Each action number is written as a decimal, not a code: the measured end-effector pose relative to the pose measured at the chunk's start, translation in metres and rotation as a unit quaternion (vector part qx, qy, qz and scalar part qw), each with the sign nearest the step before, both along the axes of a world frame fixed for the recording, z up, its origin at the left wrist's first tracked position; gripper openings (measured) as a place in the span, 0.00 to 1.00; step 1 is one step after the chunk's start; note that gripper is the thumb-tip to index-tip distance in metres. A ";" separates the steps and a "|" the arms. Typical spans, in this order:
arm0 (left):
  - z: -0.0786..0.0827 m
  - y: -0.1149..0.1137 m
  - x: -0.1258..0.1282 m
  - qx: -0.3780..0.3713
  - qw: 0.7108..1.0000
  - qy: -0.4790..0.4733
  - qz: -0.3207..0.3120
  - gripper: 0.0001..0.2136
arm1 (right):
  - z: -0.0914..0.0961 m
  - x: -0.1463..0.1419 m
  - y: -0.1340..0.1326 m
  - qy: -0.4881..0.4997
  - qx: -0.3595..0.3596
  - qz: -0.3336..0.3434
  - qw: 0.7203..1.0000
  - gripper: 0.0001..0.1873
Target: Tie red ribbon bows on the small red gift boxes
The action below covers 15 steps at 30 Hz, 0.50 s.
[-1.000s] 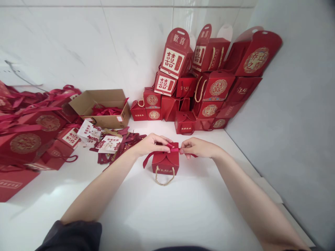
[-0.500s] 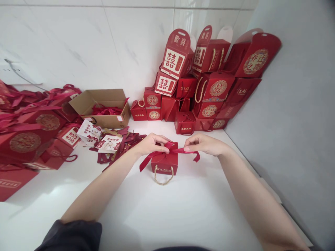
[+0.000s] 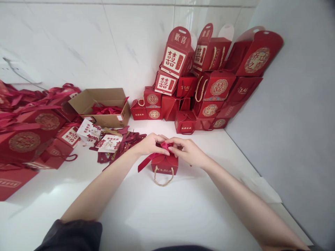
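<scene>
A small red gift box (image 3: 164, 164) stands on the white table in front of me, its gold rope handle (image 3: 163, 184) hanging down the near side. My left hand (image 3: 154, 144) pinches a red ribbon (image 3: 146, 162) over the box top, and one ribbon tail hangs out to the left. Close beside it, my right hand (image 3: 185, 150) also has its fingers closed on the ribbon, at a gathered loop above the lid. Both sets of fingertips nearly meet. The ribbon's crossing is partly hidden behind the fingers.
An open cardboard box (image 3: 104, 120) with red ribbon inside stands at the back. Printed cards (image 3: 110, 143) lie over a heap of dark red straps (image 3: 131, 141). Beribboned boxes (image 3: 24, 141) crowd the left. Stacked red boxes (image 3: 209, 90) stand against the wall at back right.
My right hand has moved left, bringing its ribbon end from the right side in to the middle over the box. My left hand stays nearly where it was, still pinching.
</scene>
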<state>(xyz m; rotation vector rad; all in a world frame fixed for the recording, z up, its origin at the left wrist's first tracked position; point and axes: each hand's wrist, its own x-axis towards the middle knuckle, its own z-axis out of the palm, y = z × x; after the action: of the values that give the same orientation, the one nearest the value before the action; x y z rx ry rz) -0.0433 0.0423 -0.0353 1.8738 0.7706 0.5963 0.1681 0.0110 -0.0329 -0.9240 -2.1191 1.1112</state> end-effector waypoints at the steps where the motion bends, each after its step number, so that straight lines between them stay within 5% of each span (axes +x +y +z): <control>1: 0.000 0.000 -0.001 -0.004 1.000 0.002 -0.001 0.11 | 0.000 -0.001 -0.001 -0.004 0.013 -0.007 1.000 0.14; 10: 0.000 -0.005 0.001 -0.100 0.994 -0.024 0.039 0.14 | -0.007 -0.004 0.001 -0.015 0.032 -0.128 0.991 0.13; 15: 0.004 -0.008 0.002 -0.060 0.997 0.004 0.054 0.16 | -0.011 -0.003 0.007 0.016 0.037 -0.120 0.992 0.10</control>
<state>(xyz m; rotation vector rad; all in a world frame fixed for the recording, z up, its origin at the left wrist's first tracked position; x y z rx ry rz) -0.0409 0.0348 -0.0312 1.7336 0.8974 0.5967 0.1652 0.0179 -0.0437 -1.0854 -1.9489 0.9153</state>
